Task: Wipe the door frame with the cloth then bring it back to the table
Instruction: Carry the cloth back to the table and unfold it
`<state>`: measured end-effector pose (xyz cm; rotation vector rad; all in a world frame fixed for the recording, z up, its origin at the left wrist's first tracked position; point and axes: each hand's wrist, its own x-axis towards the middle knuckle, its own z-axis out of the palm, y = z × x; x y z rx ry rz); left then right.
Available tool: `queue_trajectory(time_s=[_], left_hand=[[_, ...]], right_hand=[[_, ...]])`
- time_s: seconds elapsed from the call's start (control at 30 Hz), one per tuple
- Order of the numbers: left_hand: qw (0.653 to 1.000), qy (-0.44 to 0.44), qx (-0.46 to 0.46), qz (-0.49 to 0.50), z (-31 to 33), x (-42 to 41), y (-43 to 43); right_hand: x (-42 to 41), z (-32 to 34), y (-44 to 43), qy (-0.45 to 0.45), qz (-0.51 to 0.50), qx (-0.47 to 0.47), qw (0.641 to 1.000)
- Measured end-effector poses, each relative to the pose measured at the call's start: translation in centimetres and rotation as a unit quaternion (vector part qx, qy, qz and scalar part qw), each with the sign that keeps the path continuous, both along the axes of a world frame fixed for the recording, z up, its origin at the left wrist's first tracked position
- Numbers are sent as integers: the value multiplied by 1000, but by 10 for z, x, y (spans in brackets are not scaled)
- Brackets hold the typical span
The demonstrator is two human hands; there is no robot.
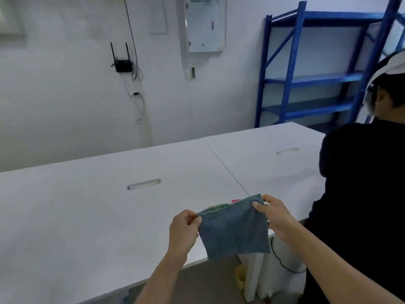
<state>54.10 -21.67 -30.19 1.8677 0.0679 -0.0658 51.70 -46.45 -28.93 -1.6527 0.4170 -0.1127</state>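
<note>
A blue-green cloth [234,229] hangs folded in the air just above the front edge of the white table [109,205]. My left hand [185,231] pinches its upper left corner. My right hand [274,216] pinches its upper right corner, so the top edge is stretched between both hands. A bit of pink and green fabric shows behind the cloth's top edge. No door frame is in view.
A person in a black top [359,194] sits at the table's right end, close to my right arm. Blue metal shelving [306,80] stands at the back right. A router [123,64] and a white cabinet [202,25] hang on the wall.
</note>
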Motion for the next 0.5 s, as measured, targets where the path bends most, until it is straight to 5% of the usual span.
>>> queue_trajectory(time_s=[0.5], left_hand=[[991,108,66,40,-108,135,-74]], right_hand=[[147,-115,-60,129,0,-26,991]])
